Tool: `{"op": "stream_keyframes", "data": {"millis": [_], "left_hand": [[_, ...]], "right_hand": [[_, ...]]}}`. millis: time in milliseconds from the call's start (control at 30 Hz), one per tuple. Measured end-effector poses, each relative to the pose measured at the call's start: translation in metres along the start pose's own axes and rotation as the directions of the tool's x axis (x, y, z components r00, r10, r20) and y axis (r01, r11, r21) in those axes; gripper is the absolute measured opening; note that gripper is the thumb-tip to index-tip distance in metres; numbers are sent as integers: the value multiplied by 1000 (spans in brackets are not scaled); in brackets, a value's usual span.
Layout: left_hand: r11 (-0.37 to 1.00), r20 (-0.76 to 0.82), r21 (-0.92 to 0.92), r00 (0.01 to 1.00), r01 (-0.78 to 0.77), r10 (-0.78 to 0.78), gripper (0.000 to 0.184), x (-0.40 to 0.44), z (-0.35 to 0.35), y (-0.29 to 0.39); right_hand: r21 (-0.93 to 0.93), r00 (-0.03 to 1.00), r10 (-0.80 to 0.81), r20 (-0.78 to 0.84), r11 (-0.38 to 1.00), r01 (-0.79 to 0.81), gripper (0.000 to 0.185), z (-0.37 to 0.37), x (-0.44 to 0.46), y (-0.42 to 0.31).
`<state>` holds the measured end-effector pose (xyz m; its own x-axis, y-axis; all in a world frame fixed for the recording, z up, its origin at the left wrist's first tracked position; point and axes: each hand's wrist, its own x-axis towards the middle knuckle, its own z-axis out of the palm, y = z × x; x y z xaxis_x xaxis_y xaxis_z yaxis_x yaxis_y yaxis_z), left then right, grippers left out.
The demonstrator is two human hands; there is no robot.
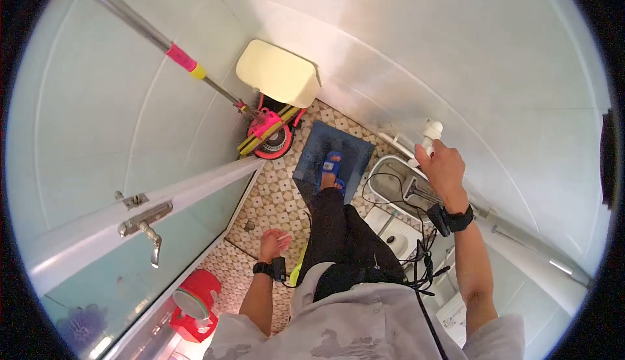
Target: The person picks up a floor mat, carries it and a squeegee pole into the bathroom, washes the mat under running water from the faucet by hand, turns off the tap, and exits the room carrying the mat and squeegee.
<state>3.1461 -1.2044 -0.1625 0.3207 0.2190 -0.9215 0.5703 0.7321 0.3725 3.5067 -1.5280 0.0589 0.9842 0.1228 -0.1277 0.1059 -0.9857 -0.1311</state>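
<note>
At the right wall, my right hand is closed around the lower part of a white plastic pipe fitting, its thumb and fingers on either side. The hand covers part of the fitting. A pale rectangular basin lies below and to the left of this hand. Low on the left, my left hand hangs beside my leg with its fingers loosely apart and nothing in it.
A flat mop leans across the left corner by a cream lidded bin. My feet in blue sandals are on a dark blue mat. An open door stands left, red buckets beyond it. Black cables hang at my right.
</note>
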Motion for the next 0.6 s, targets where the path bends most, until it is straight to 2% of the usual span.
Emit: {"op": "stream_keyframes", "data": {"millis": [67,133,167,200,233,267,300,333,433,533,600], "left_hand": [[1000,-3,-22,1000,1,-1,11,-4,-2,-7],[996,-39,78,998,-47,50,12,-8,-4,-12],[996,-46,72,998,-49,52,12,3,-24,-29],[914,65,345,977,-213,203,12,25,-56,-54],[730,215,569,926,-378,311,13,22,-56,-50],[727,213,571,924,-381,317,13,18,-55,-46],[939,56,302,987,-161,152,15,12,-58,-43],[997,-39,-32,997,68,-69,16,9,-61,-44],[998,-24,65,1000,19,-17,18,9,-74,-43],[997,-93,72,995,41,-34,16,-18,-41,-6],[998,-79,67,997,7,-2,16,-15,-38,-2]], "right_hand": [[19,1000,-8,-4,1000,8,44,0,-3,1],[32,1000,-2,23,999,2,44,-2,-2,1],[35,1000,-12,26,999,11,44,-2,-2,2],[29,999,-23,28,999,23,44,-2,-2,2],[24,999,-32,26,999,31,44,-2,-1,3],[31,999,-33,23,999,32,44,-1,1,4],[40,999,-33,22,999,32,44,2,1,6],[47,999,-32,25,998,31,43,4,1,8],[96,993,-111,-33,989,114,42,6,-1,13],[81,996,-81,-32,993,84,41,6,0,12],[106,996,-77,-35,991,80,41,7,1,12]]}}
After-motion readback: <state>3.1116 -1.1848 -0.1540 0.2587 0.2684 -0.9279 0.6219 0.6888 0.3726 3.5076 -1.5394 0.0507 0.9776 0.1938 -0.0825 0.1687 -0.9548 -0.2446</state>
